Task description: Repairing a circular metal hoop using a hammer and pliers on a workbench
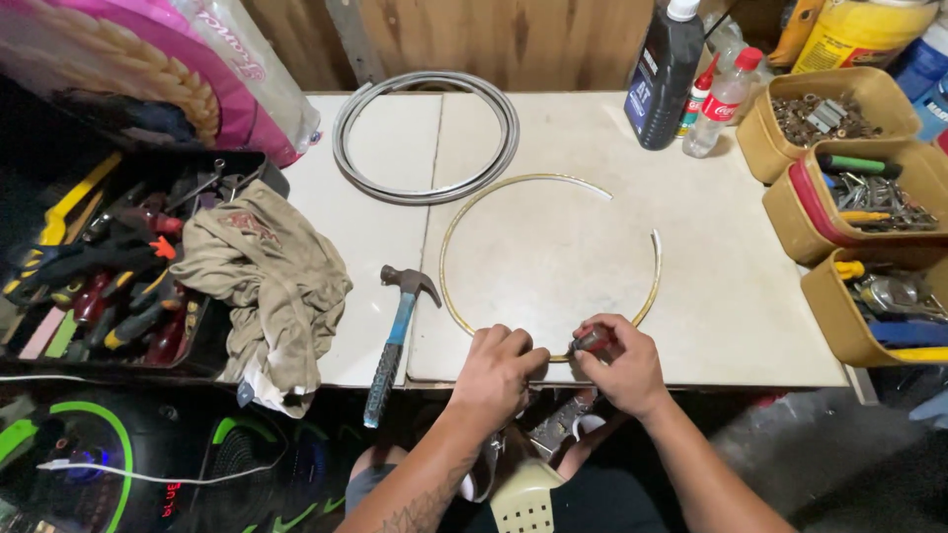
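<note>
A thin, brass-coloured metal ring (446, 286), open at its upper right with a gap between its two ends, lies flat on the pale tabletop (731, 296). Both hands meet at the ring's six o'clock point, at the table's near edge. The left hand (497, 367) is curled, its fingertips pressed together on the ring just left of that point. The right hand (620, 363) pinches a small dark object (592, 342) between thumb and fingers, right against the ring; what that object is cannot be told.

At nine o'clock from the hands, a claw hammer with a blue handle and black grip (395, 339) lies with its head toward the ring and its grip overhanging the table edge. At twelve o'clock from the brass ring, nearly touching it, lies a grey coil of metal hoops (346, 128).

Further out at nine o'clock, a crumpled tan rag (267, 271) spills over the edge of a black tray of hand tools (109, 276) with red, yellow and orange handles. At eleven o'clock leans a pink and white printed sack (148, 69).

At one o'clock stand a black plastic oil bottle with a white cap (664, 74) and a clear plastic drink bottle with a red cap (721, 104). At three o'clock, along the table's right edge, sit three tan plastic tubs (775, 148) holding nuts, small hardware and tools.
</note>
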